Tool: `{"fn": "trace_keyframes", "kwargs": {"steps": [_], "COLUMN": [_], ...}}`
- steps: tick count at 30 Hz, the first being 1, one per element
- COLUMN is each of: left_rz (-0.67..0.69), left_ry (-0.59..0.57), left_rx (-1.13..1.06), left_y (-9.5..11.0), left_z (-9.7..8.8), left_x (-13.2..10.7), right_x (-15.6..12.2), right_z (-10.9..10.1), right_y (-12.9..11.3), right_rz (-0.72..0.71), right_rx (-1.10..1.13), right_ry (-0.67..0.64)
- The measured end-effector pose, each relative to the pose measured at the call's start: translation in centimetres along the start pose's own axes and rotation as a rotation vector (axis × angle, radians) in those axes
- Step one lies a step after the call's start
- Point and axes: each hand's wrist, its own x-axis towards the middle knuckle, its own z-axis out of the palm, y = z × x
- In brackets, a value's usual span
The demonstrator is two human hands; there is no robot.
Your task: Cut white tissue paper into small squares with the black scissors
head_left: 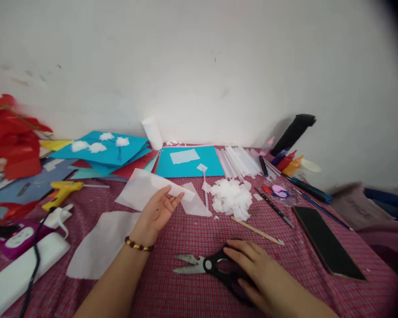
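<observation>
My left hand [162, 207], palm turned up and fingers curled, is at the folded edge of a thin white paper sheet [137, 187]; the fingers seem to hold that edge, though the grip is partly hidden. Under my right hand [255, 269] are the black handles of the scissors [208, 265], with the fingers curled over them. The scissor blades point left, slightly apart, low over the cloth. Another white sheet [99, 243] is beside my left forearm, and a smaller piece [194, 203] is just beyond the fingertips. A heap of cut white paper pieces [232, 198] is beyond the scissors.
Blue cards [119, 154] with white puffs are stacked at the back left. A yellow glue gun [61, 192] and a white power strip [26, 265] with a cable are on the left. At right are a wooden stick [258, 230], pens, paint bottles [293, 165] and a dark phone-like slab [328, 243].
</observation>
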Motion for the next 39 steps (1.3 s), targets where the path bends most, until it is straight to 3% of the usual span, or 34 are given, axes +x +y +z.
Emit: {"fn": "trace_keyframes", "kwargs": {"steps": [5, 12, 15, 19, 22, 26, 39], "left_rz": [0.048, 0.053, 0.050, 0.044, 0.041, 0.015, -0.046], "left_ry": [0.056, 0.091, 0.096, 0.104, 0.116, 0.139, 0.086], "left_rx": [0.027, 0.043, 0.040, 0.013, -0.020, -0.048, 0.032], "left_y": [-0.4, -0.3, -0.1, 0.0, 0.0, 0.1, 0.2], "left_z": [-0.4, -1.3, -1.5, -1.4, -1.3, -1.2, -0.5], "left_x": [0.4, 1.4, 1.6, 1.5, 1.4, 1.2, 0.4], "right_x": [-0.8, 0.8, 0.8, 1.8, 3.4, 4.6, 4.9], "right_z": [1.5, 0.1, -0.8, -1.5, -0.8, 0.4, -0.1], "right_y": [0.0, -0.7, -0.1, 0.9, 1.8, 2.5, 3.0], "right_rz": [0.039, 0.064, 0.063, 0.042, -0.081, -0.074, -0.011], "right_rx": [-0.119, -0.039, 0.229, 0.850, 1.217, 1.497, 1.453], "right_ry": [-0.010, 0.011, 0.012, -0.061, -0.112, -0.130, -0.141]}}
